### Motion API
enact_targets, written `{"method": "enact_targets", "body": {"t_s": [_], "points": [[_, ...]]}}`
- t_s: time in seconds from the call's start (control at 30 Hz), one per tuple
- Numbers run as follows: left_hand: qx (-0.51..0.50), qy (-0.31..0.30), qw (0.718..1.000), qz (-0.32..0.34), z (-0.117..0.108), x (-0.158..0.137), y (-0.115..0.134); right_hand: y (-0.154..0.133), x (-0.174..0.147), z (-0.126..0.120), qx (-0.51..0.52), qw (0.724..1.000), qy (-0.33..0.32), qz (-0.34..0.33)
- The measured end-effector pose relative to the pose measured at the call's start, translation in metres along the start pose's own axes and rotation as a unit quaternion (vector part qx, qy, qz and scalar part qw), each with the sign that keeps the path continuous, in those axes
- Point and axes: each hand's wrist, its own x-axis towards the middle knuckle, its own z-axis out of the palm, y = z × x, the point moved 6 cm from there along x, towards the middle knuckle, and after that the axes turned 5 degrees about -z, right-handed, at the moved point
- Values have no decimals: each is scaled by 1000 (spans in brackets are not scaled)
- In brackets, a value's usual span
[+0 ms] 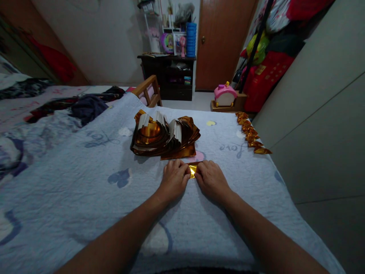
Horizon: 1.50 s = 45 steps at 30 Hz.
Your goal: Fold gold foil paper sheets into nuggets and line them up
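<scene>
A small strip of shiny gold foil paper [193, 170] lies flat on the blue patterned cloth between my two hands. My left hand [176, 179] has its fingers curled and pressed together on the strip's left end. On the right end, my right hand [211, 176] grips with thumb and bent fingers. Both hands rest low on the cloth, and most of the strip is hidden under them. Just beyond them stands a large curled stack of gold foil sheets [151, 142] with pale backs showing. One flat gold sheet [180, 152] sticks out beneath it.
A row of several folded gold foil pieces [251, 134] runs along the cloth's right edge. Dark clothes [89, 108] lie to the left. Beyond the far edge are a wooden chair [148, 91], a dark cabinet [168, 76] and a pink toy [225, 95]. A pale cabinet wall [319, 114] borders the right.
</scene>
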Motion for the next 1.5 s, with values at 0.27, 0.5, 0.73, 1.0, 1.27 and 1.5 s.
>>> {"method": "enact_targets", "body": {"t_s": [0.27, 0.5, 0.73, 1.0, 1.27, 1.5], "points": [[14, -11, 1000, 4, -1, -1, 3, 1, 0, -1, -1, 1000, -9, 13], [29, -27, 999, -2, -1, -1, 4, 0, 4, -2, -3, 997, -43, 58], [49, -28, 998, 13, 4, -1, 2, -9, 5, -4, -32, 992, -45, 110], [42, -29, 999, 16, 2, -2, 3, 3, -5, -9, -27, 991, -22, 129], [31, -20, 999, 20, 1, -3, 3, 22, -12, -13, -30, 993, -37, 112], [19, -23, 999, 15, 0, -3, 4, 37, -15, -12, -34, 994, -25, 97]]}}
